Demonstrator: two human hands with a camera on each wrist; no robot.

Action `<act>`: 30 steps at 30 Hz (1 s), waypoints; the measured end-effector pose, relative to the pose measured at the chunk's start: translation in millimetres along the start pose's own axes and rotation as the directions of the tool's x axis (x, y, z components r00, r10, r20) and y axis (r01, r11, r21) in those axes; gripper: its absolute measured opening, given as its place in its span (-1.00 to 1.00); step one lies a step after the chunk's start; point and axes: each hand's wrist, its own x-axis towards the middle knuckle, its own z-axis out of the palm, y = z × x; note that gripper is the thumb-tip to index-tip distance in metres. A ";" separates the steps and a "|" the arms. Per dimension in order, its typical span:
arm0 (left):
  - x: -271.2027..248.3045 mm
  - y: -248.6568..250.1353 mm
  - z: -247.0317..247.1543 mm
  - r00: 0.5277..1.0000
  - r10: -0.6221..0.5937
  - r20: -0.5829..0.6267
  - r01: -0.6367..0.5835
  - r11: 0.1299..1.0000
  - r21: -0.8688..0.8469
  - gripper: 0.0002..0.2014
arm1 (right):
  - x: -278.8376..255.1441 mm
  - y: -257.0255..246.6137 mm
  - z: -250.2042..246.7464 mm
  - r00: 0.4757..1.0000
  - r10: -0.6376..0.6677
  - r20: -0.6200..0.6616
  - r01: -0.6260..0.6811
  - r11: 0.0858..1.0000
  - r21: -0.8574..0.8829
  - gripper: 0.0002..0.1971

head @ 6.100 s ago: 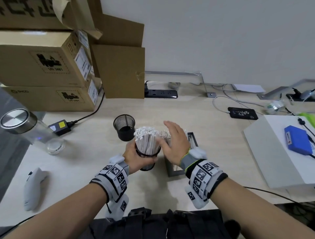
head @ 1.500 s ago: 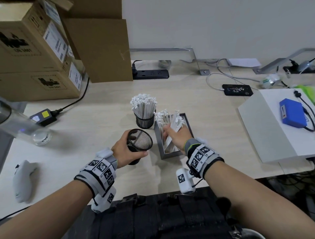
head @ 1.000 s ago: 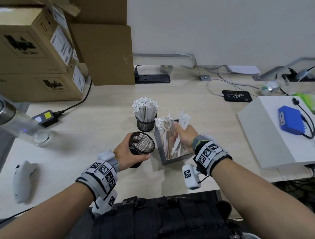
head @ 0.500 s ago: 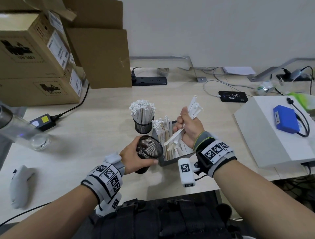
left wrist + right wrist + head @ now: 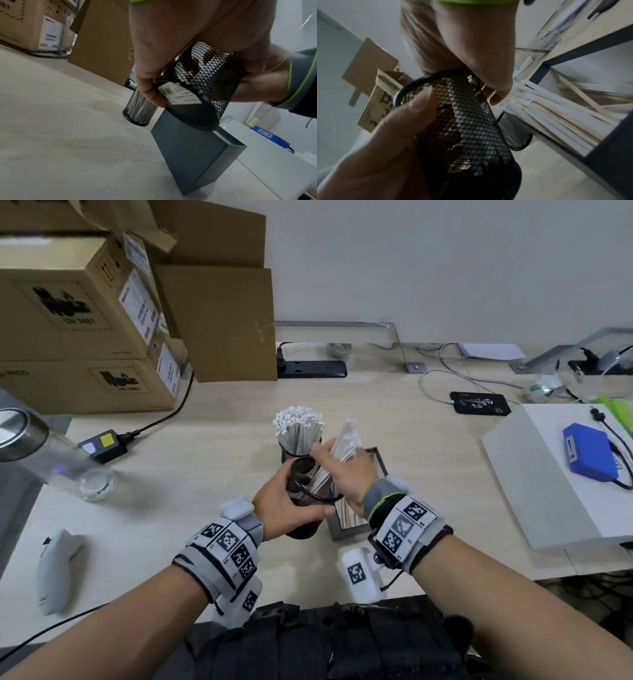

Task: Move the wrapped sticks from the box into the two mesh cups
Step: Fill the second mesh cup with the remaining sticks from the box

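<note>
1. My left hand point(image 5: 284, 508) wraps around the black mesh cup point(image 5: 310, 491), holding it tilted and lifted off the desk point(image 5: 191, 474).
2. My right hand point(image 5: 346, 474) grips a bundle of wrapped sticks point(image 5: 337, 455), their lower ends inside that cup's mouth.
3. The second mesh cup point(image 5: 298, 436), packed with sticks, stands just behind.
4. The grey box point(image 5: 190, 146) sits right beside the cups, more sticks lying inside.

A pale wood counter point(image 5: 212, 494) runs up to a plain white wall point(image 5: 445, 261). Stacked cardboard boxes point(image 5: 78, 313) stand at the wall, left of a black power strip point(image 5: 311, 369); right of the strip lie loose cables point(image 5: 455, 374).
</note>
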 end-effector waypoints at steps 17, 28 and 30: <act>-3.4 -7.7 -10.9 0.999 0.029 0.017 -0.030 0.998 0.055 -0.13 | -6.1 -11.7 6.0 0.860 -0.487 0.154 0.496 0.726 -0.476 -0.93; -0.2 -13.6 1.3 0.998 -0.029 0.057 0.031 0.999 -0.035 0.01 | 3.7 -15.4 -1.0 0.919 -0.349 0.183 0.390 0.872 -0.294 -0.77; 1.3 -17.6 -1.6 0.997 -0.083 -0.008 0.082 0.991 -0.103 0.05 | 11.8 -13.0 -12.6 0.949 -0.314 0.006 0.308 0.926 -0.220 -0.73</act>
